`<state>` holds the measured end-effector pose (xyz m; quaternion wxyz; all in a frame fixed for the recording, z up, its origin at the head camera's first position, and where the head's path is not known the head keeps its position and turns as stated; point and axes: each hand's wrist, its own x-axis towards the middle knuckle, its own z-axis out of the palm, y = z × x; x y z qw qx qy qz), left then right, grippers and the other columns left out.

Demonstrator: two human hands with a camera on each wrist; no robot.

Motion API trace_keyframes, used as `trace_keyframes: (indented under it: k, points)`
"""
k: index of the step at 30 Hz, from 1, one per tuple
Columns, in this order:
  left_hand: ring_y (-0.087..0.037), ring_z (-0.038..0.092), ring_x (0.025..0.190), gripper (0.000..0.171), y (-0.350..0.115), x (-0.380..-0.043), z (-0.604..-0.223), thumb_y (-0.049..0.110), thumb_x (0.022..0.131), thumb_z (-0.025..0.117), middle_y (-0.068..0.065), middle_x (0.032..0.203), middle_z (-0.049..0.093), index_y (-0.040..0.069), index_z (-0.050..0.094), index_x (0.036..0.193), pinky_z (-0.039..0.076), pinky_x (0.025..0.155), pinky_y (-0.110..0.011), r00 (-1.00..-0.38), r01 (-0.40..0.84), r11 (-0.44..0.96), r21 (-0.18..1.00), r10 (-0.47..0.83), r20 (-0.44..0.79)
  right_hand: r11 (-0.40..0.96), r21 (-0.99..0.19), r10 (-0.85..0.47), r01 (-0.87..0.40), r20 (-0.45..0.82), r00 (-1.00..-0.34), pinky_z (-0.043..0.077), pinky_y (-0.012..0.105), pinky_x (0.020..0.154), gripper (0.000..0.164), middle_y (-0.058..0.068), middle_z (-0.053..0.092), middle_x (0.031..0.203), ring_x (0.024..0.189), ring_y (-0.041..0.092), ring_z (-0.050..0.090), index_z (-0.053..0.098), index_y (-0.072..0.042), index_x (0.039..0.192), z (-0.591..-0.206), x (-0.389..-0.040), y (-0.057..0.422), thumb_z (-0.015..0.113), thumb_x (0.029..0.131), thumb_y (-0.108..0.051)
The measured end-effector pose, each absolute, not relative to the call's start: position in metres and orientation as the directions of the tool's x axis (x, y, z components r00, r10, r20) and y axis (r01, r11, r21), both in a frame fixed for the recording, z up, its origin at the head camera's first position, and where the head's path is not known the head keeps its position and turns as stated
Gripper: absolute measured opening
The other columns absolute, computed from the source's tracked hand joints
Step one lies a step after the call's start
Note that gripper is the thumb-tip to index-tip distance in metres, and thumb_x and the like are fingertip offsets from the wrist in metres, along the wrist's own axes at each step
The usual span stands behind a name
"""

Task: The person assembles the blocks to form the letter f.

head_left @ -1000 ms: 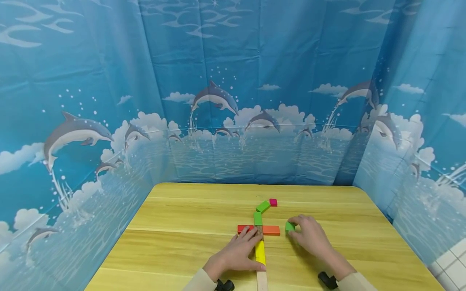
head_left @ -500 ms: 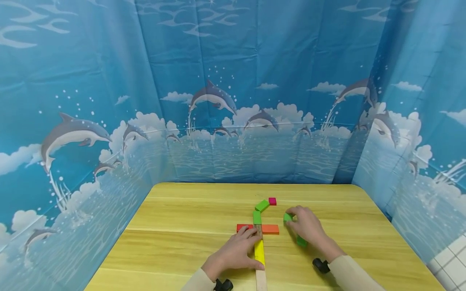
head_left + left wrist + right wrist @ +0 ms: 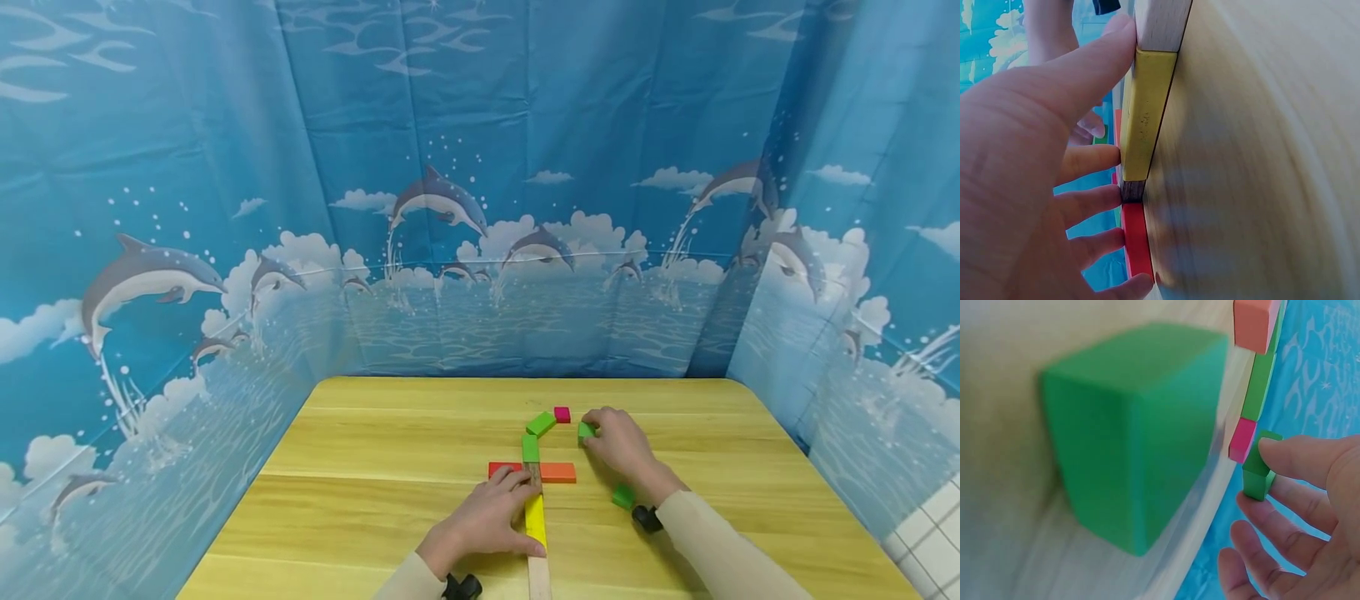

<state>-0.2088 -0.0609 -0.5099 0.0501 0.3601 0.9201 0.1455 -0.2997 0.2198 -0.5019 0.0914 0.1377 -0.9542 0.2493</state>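
Observation:
My right hand (image 3: 621,443) pinches a green wooden block (image 3: 586,432) between thumb and fingers, just right of a magenta block (image 3: 562,414). Two more green blocks (image 3: 530,448) curve from the magenta one down to a dark brown block (image 3: 534,477). A red block (image 3: 504,469) and an orange block (image 3: 558,472) flank the brown one. Below it run a yellow block (image 3: 536,517) and a pale wood block (image 3: 538,575). My left hand (image 3: 483,518) lies along this row, its fairly straight fingers touching the red, brown and yellow blocks in the left wrist view (image 3: 1079,200).
Another green block (image 3: 623,497) stands loose on the wooden table (image 3: 360,467), under the right forearm and large in the right wrist view. A blue dolphin-print curtain (image 3: 465,317) hangs behind the table and along its sides.
My right hand has moved away from me and slightly left with its green block, toward the magenta block. The loose green block has come into sight behind it. My left hand stays put.

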Motion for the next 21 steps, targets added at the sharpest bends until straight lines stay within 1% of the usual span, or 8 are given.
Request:
trace_keyframes:
  k: [9,16,21]
  points:
    - [-0.027,0.029,0.146,0.09,-0.06,-0.207,-0.507,0.076,0.082,0.061,0.002,0.162,0.031,0.025,0.044,0.154,0.04,0.108,-0.051,-0.743,0.637,0.709,0.303,0.669,-0.006,0.855,-0.447,-0.205,-0.262,0.173,-0.963,0.053,0.052,0.086,0.035,0.01,0.069,0.111,0.101,0.032,0.065,0.071,-0.003,0.122,-0.501,-0.319,0.219,0.077,0.089,-0.013]
    - [-0.028,0.027,0.148,0.092,-0.059,-0.206,-0.508,0.079,0.08,0.06,0.004,0.162,0.03,0.028,0.041,0.155,0.039,0.109,-0.053,-0.76,0.614,0.727,0.306,0.65,-0.019,0.855,-0.439,-0.219,-0.275,0.175,-0.96,0.052,0.053,0.087,0.033,0.012,0.07,0.112,0.104,0.035,0.064,0.072,-0.002,0.12,-0.502,-0.331,0.219,0.077,0.089,-0.011]
    - [-0.028,0.026,0.148,0.092,-0.059,-0.206,-0.508,0.078,0.081,0.06,0.004,0.163,0.028,0.028,0.04,0.156,0.038,0.108,-0.055,-0.759,0.611,0.723,0.322,0.651,-0.021,0.855,-0.441,-0.222,-0.273,0.166,-0.961,0.053,0.053,0.086,0.03,0.013,0.07,0.113,0.104,0.034,0.064,0.073,-0.003,0.118,-0.506,-0.341,0.219,0.076,0.089,-0.01]
